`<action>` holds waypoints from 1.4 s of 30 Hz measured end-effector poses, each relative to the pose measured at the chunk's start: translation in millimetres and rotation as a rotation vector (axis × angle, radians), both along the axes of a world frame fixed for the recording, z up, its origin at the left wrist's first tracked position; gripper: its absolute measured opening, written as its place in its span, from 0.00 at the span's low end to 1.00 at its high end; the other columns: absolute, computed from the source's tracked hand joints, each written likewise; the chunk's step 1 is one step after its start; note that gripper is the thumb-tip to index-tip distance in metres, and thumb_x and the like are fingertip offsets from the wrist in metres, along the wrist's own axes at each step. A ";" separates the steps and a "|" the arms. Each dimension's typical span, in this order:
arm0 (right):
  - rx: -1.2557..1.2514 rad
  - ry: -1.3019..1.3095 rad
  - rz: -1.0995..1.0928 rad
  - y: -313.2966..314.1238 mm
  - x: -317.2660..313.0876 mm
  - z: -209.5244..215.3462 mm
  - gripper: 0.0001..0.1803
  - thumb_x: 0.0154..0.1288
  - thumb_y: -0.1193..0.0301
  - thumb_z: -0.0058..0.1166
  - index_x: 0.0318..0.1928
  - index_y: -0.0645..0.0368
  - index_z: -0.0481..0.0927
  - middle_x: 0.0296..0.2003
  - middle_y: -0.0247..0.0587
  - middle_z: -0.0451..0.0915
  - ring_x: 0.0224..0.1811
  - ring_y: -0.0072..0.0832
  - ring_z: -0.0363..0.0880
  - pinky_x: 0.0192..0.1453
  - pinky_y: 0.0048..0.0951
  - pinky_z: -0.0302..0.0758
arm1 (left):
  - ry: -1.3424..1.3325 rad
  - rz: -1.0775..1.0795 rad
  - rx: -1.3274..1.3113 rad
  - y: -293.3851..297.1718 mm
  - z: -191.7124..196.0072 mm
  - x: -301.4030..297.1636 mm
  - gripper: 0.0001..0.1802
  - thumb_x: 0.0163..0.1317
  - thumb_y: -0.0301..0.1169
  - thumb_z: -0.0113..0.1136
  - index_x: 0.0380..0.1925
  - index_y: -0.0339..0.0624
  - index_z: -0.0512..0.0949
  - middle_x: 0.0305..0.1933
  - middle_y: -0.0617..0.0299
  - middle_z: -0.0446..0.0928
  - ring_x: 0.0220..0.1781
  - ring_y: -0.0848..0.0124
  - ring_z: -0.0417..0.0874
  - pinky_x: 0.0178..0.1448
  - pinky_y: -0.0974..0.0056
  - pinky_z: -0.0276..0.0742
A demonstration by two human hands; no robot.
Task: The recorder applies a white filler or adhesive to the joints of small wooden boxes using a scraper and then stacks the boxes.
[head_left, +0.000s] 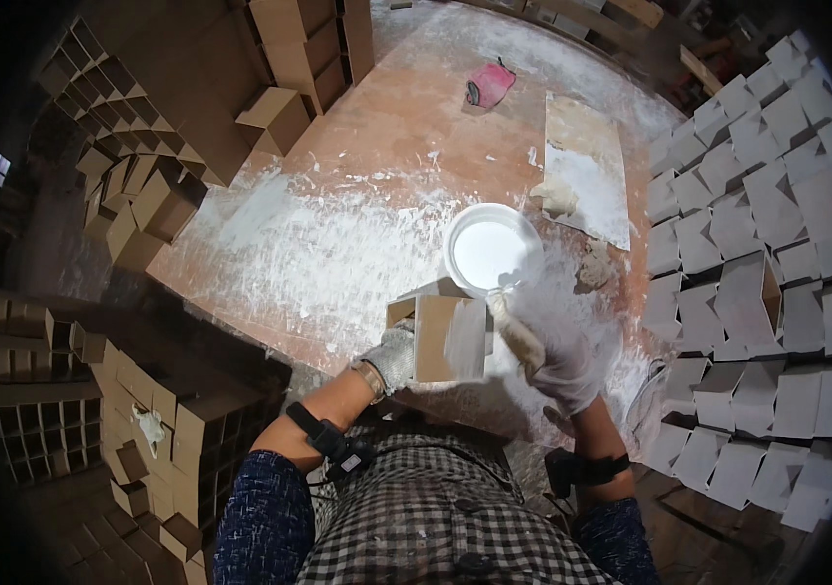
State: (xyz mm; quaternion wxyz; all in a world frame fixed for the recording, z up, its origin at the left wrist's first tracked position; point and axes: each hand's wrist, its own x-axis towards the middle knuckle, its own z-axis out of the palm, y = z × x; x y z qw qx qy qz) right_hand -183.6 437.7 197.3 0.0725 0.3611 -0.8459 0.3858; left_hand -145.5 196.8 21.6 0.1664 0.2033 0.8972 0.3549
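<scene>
A small open cardboard box (433,341) is held in front of me, its upper face partly streaked with white paint. My left hand (395,359), in a grey knit glove, grips the box from its left side; some fingers are hidden by it. To the right of the box, my right hand (560,366) wears a white glove and is blurred. It appears closed around a pale, elongated thing (516,333) whose kind I cannot make out, the tip near the bucket's rim. The white bucket (452,265) just beyond the box contains white liquid.
White-coated boxes (718,263) are stacked along the right. Brown cardboard boxes (158,210) stand in stacks at the left. On the paint-smeared board (377,127) lie a pink cloth-like item (494,86), a pale sheet (587,146) and a crumpled cream-coloured piece (556,198).
</scene>
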 end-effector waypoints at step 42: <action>0.275 0.353 -0.195 -70.7 23.2 -34.2 0.14 0.56 0.74 0.60 0.43 0.64 0.80 0.44 0.46 0.77 0.49 0.45 0.77 0.55 0.39 0.75 | 0.029 -0.117 -0.284 26.7 -26.4 -15.6 0.32 0.67 0.46 0.55 0.66 0.39 0.67 0.65 0.48 0.71 0.67 0.57 0.71 0.70 0.57 0.66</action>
